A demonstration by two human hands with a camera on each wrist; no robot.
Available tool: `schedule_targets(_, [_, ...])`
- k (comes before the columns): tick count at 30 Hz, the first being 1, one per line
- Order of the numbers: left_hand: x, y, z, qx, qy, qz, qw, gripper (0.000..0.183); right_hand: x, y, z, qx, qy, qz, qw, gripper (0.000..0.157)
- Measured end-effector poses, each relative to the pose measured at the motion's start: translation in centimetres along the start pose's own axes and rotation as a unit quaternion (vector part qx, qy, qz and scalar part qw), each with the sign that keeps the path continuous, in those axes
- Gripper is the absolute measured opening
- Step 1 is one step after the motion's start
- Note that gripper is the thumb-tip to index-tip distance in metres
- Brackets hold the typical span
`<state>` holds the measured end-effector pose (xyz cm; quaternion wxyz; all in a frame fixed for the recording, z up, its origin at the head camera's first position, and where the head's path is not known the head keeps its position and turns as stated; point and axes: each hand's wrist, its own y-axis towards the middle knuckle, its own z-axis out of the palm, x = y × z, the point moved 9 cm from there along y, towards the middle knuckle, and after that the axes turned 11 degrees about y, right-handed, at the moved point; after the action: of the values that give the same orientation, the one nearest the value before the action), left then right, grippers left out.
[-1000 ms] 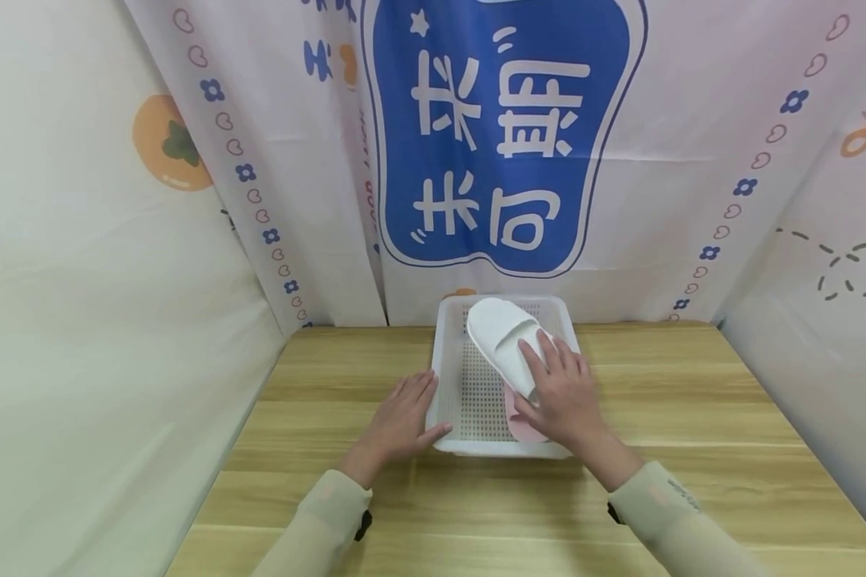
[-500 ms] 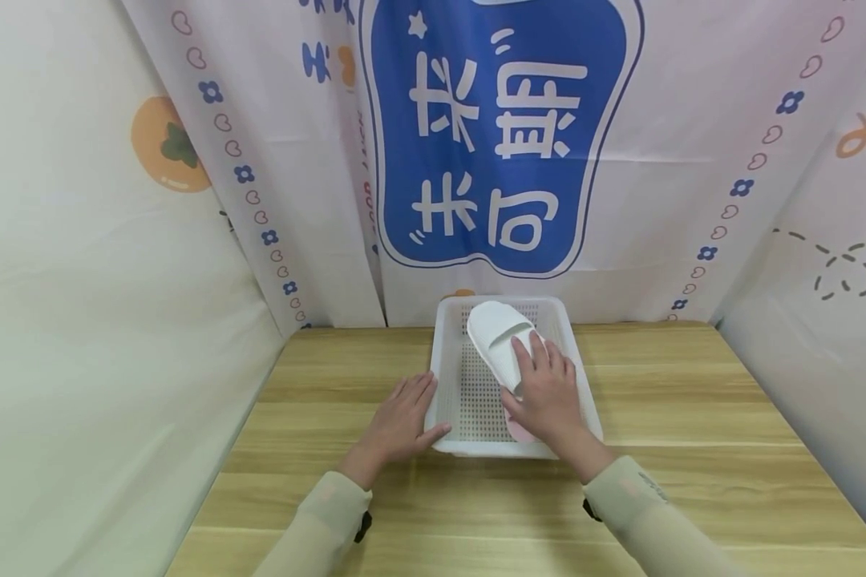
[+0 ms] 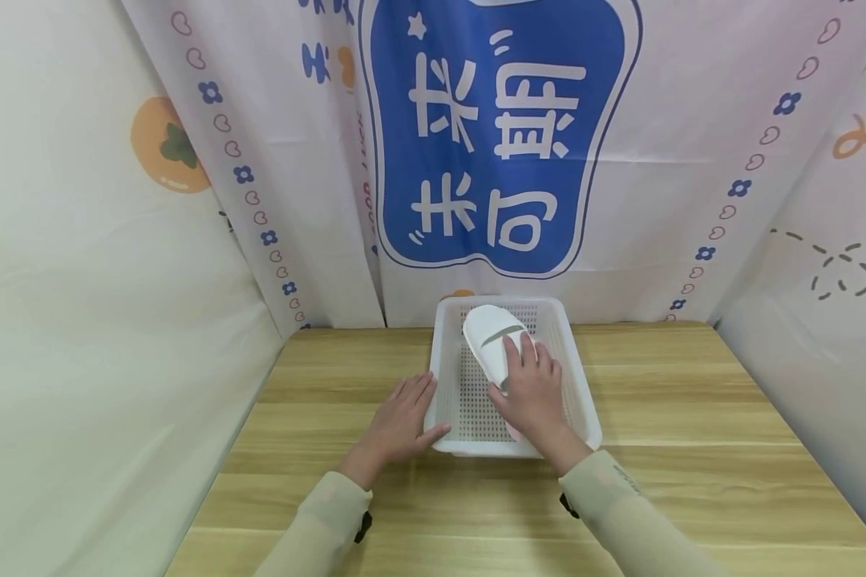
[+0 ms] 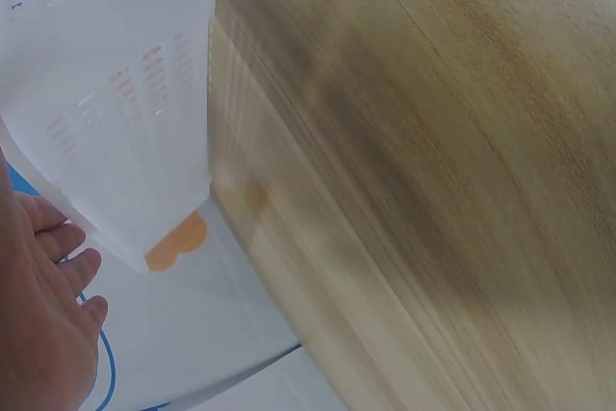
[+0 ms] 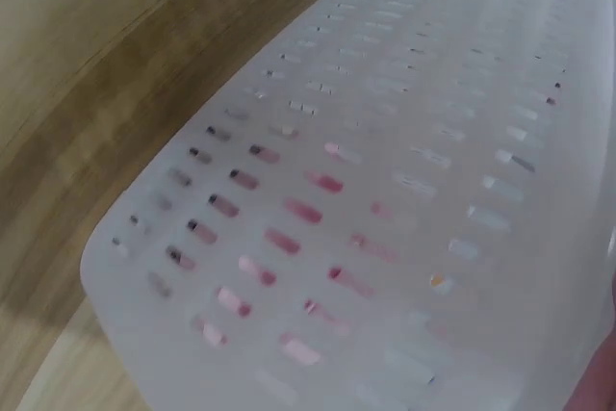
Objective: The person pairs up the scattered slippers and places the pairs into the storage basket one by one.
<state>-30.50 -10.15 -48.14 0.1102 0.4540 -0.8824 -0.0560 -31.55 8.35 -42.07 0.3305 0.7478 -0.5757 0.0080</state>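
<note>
My right hand (image 3: 532, 394) holds a white slipper (image 3: 485, 327) by its heel end, thumb on the left edge and fingers over the top, within the white perforated basket (image 3: 583, 393). The slipper lies aslant, toe toward the back left. Under that hand a small edge of a pink slipper (image 3: 512, 433) shows; the rest of it is hidden. My left hand (image 3: 398, 423) lies with extended fingers along the basket's left rim. In the left wrist view the fingers of this hand (image 4: 43, 305) are at the rim, beside the slotted basket wall (image 4: 115, 132).
The basket stands on a wood-grain table (image 3: 678, 417), near its back edge. Behind hangs a printed curtain with a blue sign (image 3: 469, 120). Pale cloth walls (image 3: 101, 320) close off both sides. In the right wrist view, pink shows through slots in the basket's side (image 5: 385, 141).
My right hand has moved left and slightly down with the white slipper, which now lies lower in the basket and covers less to the right. The left hand has stayed in place.
</note>
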Motion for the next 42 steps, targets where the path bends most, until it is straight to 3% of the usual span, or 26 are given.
schedule_targets(7, [0.1,0.1,0.3,0.008,0.003,-0.003,1.0000,0.082,0.0,0.4,1.1,0.007,0.002,0.027,1.000,0.082])
schedule_targets(27, [0.1,0.1,0.2,-0.012,0.006,0.007,0.9999,0.081,0.7,1.7,3.4,0.011,0.019,0.101,0.995,0.083])
schedule_targets(42, [-0.2,0.1,0.1,-0.027,0.023,0.018,0.9992,0.078,1.2,2.1,4.7,-0.002,0.010,0.126,0.992,0.081])
